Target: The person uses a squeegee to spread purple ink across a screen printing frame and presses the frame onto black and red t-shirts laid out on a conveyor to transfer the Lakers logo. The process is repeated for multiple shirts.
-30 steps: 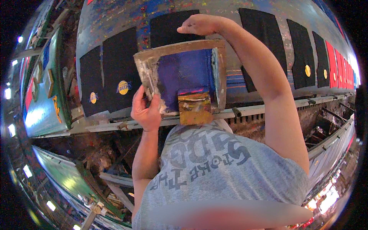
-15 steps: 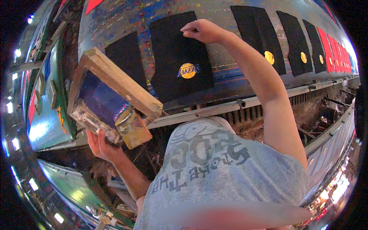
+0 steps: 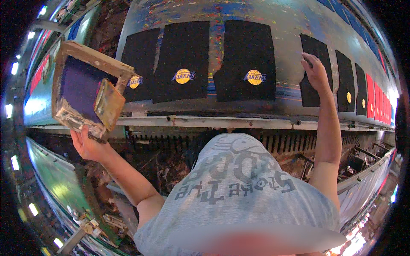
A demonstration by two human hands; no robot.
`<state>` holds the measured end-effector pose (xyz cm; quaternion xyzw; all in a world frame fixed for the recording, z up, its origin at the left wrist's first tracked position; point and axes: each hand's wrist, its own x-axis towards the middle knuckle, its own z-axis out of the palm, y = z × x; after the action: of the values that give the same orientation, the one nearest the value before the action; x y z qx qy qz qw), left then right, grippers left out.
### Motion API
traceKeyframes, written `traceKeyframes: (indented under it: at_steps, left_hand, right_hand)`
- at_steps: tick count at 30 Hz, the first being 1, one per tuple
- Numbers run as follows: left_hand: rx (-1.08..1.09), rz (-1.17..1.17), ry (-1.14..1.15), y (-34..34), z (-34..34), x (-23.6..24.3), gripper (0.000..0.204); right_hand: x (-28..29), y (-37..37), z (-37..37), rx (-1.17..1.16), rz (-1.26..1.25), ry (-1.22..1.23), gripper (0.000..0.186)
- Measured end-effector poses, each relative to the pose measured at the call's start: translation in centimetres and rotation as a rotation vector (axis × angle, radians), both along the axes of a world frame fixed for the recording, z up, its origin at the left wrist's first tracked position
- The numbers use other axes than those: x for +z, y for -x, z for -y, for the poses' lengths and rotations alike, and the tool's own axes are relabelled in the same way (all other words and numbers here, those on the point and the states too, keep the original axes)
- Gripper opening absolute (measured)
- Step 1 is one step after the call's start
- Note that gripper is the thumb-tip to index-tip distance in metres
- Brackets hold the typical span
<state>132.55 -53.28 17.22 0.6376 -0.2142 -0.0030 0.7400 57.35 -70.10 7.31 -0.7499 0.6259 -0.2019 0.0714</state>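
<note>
My left hand (image 3: 85, 143) grips the lower edge of a wooden printing screen frame (image 3: 87, 85) with purple mesh and a wooden squeegee (image 3: 109, 104) resting inside it. The frame is held tilted, off to the left of the long printing table (image 3: 256, 13). My right hand (image 3: 315, 70) lies flat on a black fabric piece (image 3: 314, 64) that shows no print around my hand. To its left lie three black pieces (image 3: 247, 59) with round yellow and purple logos.
More black pieces, then red ones (image 3: 376, 100), run along the table to the right. A metal rail (image 3: 239, 123) edges the table's near side. Below it are dark rubble and metal bars. Green tables (image 3: 55, 179) stand at the left.
My left hand has swung the screen frame off the table and out to the left. My right hand has slid right along the table onto another black piece.
</note>
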Motion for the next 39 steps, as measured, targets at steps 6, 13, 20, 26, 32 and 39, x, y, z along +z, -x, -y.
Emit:
traceKeyframes:
  at_steps: [6, 13, 20, 26, 32, 39]
  left_hand:
    - [-0.026, -0.028, 0.087, -2.5, 0.8, -0.2, 0.066]
    - [-0.028, -0.073, 0.187, -1.9, 2.0, 0.2, 0.064]
    - [-0.083, 0.093, 0.096, 2.2, 2.0, 0.9, 0.057]
    - [-0.057, 0.09, -0.062, 10.2, 0.8, 0.2, 0.057]
    - [-0.11, 0.301, -0.212, 20.7, -0.3, 0.2, 0.064]
    - [-0.19, -0.01, -0.106, 36.0, -0.2, 1.7, 0.066]
  right_hand:
    - [0.3, 0.9, -4.3, -0.076, -0.019, -0.09, 0.039]
    - [2.0, 2.1, -5.9, -0.093, -0.159, -0.049, 0.041]
    - [3.9, 5.0, -5.4, -0.139, -0.11, 0.233, 0.052]
    - [3.5, 11.6, -4.0, -0.026, -0.211, 0.386, 0.063]
    - [-1.7, 14.4, -3.6, 0.008, -0.221, 0.253, 0.078]
    - [-5.8, 12.0, -3.9, 0.166, -0.17, 0.134, 0.085]
